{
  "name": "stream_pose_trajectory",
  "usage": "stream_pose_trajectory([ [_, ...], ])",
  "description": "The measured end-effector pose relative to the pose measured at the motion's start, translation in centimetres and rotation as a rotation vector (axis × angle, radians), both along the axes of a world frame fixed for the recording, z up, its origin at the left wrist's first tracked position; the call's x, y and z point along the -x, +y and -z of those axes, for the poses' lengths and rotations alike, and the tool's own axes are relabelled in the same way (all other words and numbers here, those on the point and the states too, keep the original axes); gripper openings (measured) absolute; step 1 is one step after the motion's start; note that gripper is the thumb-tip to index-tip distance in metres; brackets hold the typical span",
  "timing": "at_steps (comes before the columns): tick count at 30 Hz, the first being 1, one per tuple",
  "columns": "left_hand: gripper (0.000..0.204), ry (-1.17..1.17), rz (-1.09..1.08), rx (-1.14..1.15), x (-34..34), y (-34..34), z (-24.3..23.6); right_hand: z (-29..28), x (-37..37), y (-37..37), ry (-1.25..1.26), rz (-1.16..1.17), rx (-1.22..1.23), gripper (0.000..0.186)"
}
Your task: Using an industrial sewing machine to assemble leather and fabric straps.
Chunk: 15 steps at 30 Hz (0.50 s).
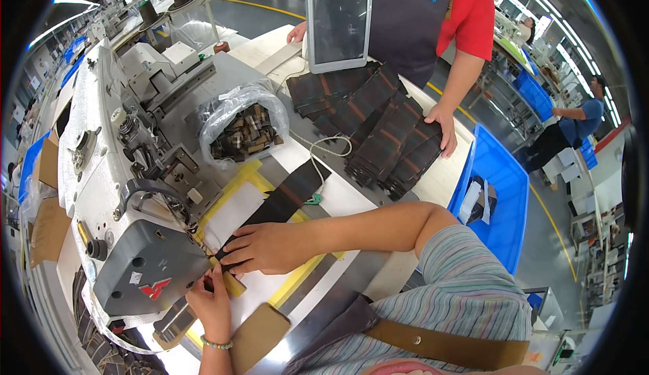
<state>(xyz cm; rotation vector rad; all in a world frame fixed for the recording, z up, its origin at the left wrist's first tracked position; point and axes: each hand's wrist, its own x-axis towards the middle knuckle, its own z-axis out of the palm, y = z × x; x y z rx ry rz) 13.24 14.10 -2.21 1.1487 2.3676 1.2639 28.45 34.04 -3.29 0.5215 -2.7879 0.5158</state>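
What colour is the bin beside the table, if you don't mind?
Blue bin, clearest in the head view.

Needle area and strap end out of sight

The sewing machine (128,192) head hides its needle; the dark strap (287,198)'s near end lies covered under the right hand (267,246).

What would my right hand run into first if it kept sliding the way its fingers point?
Probably the sewing machine: the right hand lies flat on the dark strip, fingers pointing left at the machine's head, just beside it. Depth is hard to judge.
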Motion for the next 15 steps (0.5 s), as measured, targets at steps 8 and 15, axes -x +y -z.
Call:
stream_pose_trajectory([
  [8,0.042,0.168,0.039,0.025,0.1,0.0,0.4,0.2,0.3,0.0,0.078,-0.012,-0.053,0.039],
  [15,0.032,-0.009,0.006,-0.045,0.9,-0.1,2.0,0.1,0.0,-0.2,0.024,0.013,-0.050,0.039],
])
